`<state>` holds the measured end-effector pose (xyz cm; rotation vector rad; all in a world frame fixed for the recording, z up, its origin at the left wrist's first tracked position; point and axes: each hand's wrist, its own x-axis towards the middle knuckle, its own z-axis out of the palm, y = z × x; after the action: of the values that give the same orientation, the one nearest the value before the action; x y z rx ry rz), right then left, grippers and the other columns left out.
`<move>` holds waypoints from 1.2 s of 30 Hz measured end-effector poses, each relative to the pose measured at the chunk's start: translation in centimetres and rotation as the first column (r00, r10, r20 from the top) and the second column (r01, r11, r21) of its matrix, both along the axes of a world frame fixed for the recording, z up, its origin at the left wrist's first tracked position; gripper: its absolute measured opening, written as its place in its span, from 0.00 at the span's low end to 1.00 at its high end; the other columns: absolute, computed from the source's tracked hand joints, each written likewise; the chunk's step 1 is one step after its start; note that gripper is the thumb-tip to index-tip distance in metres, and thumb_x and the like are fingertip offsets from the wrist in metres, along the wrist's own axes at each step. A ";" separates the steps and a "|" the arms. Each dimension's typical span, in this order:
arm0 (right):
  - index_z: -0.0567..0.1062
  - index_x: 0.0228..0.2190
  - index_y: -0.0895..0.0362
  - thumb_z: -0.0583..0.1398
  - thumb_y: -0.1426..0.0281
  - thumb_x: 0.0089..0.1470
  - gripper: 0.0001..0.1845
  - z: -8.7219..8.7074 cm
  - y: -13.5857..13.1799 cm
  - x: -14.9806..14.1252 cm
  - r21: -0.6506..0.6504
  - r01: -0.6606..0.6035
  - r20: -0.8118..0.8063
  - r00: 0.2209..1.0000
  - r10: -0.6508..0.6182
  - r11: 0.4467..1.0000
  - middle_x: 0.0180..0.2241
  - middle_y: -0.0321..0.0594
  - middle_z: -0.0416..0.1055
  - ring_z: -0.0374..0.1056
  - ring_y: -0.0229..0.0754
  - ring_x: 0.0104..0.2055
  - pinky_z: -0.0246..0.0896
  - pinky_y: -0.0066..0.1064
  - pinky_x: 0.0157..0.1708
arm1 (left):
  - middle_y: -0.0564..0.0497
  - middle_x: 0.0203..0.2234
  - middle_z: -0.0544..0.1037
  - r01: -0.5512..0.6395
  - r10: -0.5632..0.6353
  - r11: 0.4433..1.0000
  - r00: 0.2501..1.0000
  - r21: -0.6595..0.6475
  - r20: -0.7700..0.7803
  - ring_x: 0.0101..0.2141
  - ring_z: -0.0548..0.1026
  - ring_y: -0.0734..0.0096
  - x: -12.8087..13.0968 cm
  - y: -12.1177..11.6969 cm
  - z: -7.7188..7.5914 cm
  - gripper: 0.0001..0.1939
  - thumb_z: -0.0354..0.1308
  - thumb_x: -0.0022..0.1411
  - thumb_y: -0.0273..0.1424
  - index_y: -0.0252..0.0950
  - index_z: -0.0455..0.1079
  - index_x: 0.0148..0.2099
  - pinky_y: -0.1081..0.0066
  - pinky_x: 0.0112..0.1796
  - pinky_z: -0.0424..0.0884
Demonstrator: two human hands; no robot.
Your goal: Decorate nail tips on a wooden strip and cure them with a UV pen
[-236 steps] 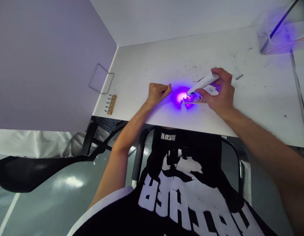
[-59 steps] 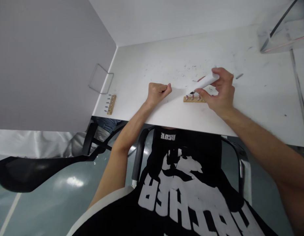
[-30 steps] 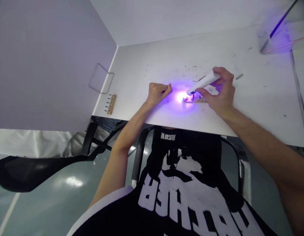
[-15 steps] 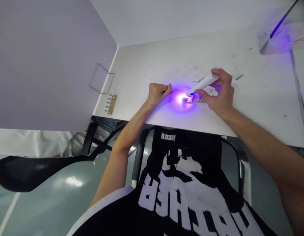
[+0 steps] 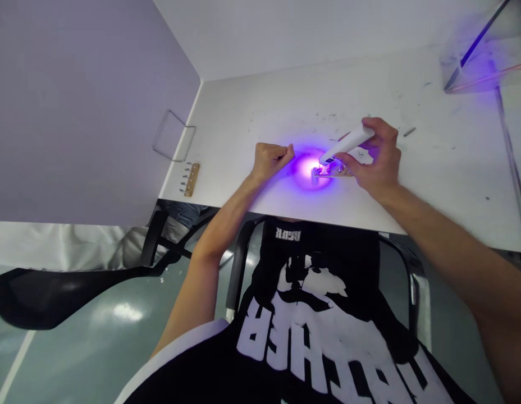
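Observation:
My right hand (image 5: 380, 160) grips a white handheld UV lamp (image 5: 348, 143), fingers and thumb around its upper end. The lamp tilts down to the left, and its lower tip throws a bright purple glow on the table. Under that tip lies a small wooden strip (image 5: 342, 173) with shiny metal bits along it, partly hidden by the lamp and the glare. To the left of the glow, my left hand (image 5: 269, 160) rests closed on the table, thumb against the curled fingers. Whether anything sits inside that fist cannot be seen.
A second wooden strip with several metal pegs (image 5: 192, 179) lies near the table's left edge. Beside it a bent wire frame (image 5: 174, 134) leans at the partition. A clear plastic box (image 5: 475, 78) stands at the back right. Dark scraps dot the white tabletop (image 5: 235, 112).

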<state>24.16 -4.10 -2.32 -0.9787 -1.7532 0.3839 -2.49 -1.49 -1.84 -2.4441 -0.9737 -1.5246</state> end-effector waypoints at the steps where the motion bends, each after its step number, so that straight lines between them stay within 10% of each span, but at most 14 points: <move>1: 0.58 0.59 0.35 0.65 0.48 0.53 0.36 0.0 0.0 0.0 0.007 -0.001 -0.005 1.000 0.001 1.000 0.56 0.33 0.70 0.77 0.48 0.48 0.79 0.49 0.50 | 0.60 0.15 0.43 -0.005 0.005 1.000 1.000 0.000 -0.004 0.17 0.42 0.85 0.0 0.0 0.0 0.30 0.55 0.70 0.29 0.35 0.43 0.19 0.72 0.20 0.41; 11: 0.57 0.60 0.34 0.65 0.49 0.53 0.37 0.4 -0.1 -0.1 -0.040 -0.022 0.022 1.000 0.022 0.999 0.56 0.33 0.71 0.76 0.48 0.49 0.77 0.51 0.53 | 0.60 0.15 0.42 -0.027 0.027 1.000 0.999 -0.004 -0.022 0.17 0.41 0.85 -0.1 -0.1 0.0 0.29 0.54 0.70 0.30 0.35 0.43 0.20 0.73 0.20 0.41; 20: 0.61 0.59 0.40 0.66 0.47 0.50 0.39 -0.1 0.0 0.0 0.051 0.004 0.041 0.999 -0.006 0.999 0.56 0.37 0.70 0.77 0.48 0.46 0.81 0.41 0.34 | 0.60 0.14 0.43 -0.006 0.006 1.000 1.000 0.005 0.001 0.16 0.42 0.85 0.1 0.0 0.1 0.29 0.54 0.70 0.30 0.36 0.43 0.19 0.73 0.19 0.40; 36: 0.59 0.59 0.39 0.67 0.50 0.51 0.39 0.1 0.0 -0.1 -0.005 -0.017 0.011 1.000 0.017 1.000 0.54 0.35 0.73 0.77 0.48 0.47 0.79 0.50 0.48 | 0.60 0.15 0.42 -0.050 0.048 0.998 0.998 -0.037 -0.042 0.17 0.42 0.85 -0.1 -0.2 0.0 0.30 0.52 0.72 0.33 0.35 0.42 0.20 0.74 0.21 0.41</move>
<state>24.07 -4.13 -2.26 -0.9711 -1.7725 0.3946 -2.54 -1.70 -1.84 -2.4474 -1.0563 -1.4486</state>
